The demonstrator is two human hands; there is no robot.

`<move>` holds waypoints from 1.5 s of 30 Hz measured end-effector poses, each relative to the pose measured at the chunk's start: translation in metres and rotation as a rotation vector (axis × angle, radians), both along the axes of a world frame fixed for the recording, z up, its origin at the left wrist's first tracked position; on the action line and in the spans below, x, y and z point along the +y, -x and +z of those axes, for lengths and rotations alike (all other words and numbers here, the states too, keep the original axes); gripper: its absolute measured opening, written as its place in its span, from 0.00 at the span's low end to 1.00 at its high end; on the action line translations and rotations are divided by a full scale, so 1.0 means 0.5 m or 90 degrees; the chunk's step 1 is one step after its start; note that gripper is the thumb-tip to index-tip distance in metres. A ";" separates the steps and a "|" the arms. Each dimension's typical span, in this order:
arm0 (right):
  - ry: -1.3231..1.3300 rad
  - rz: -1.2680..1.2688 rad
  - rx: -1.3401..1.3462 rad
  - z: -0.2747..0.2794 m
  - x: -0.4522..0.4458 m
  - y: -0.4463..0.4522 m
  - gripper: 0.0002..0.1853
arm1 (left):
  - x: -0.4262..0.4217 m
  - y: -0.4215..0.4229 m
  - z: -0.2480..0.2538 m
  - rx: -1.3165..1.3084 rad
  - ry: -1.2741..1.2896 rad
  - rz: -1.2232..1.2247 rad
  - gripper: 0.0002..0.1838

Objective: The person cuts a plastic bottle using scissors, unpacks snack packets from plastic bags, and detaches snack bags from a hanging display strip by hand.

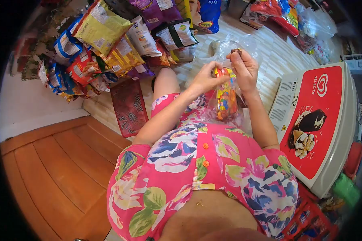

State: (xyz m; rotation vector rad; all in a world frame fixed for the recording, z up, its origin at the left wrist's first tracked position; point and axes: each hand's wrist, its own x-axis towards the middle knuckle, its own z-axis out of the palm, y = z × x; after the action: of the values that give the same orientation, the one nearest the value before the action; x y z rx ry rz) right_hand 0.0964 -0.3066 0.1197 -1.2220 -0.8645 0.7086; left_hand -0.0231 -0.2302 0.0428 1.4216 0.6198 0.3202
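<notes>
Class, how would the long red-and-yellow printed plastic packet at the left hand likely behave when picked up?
The packet would probably feel slippery, since its surface shines. It may flex when squeezed, as its wrapper looks like thin film. Its long, narrow shape suggests it could tip if stood upright.

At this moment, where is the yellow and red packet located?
In the head view, the yellow and red packet is right of centre in the upper half; the left hand grasps its top, with the right hand close beside.

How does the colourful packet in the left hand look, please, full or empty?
Apparently not empty: the packet in the left hand looks rounded, not flat.
</notes>
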 end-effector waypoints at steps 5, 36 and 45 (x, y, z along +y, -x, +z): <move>-0.042 -0.032 -0.005 0.025 -0.019 0.013 0.10 | 0.008 -0.004 -0.016 0.024 -0.403 0.043 0.23; 0.287 0.206 -0.002 -0.123 0.025 -0.004 0.15 | 0.208 0.221 0.137 -0.046 -0.141 0.162 0.03; 0.254 0.148 0.096 -0.119 0.022 -0.012 0.15 | 0.105 0.295 -0.042 0.224 -0.224 -0.105 0.34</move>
State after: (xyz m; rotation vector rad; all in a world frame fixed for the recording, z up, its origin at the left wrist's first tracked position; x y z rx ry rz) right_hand 0.1025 -0.2957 0.0602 -1.4091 -0.7671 1.1889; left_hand -0.1706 -0.1775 0.0220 1.8773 0.7496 0.0458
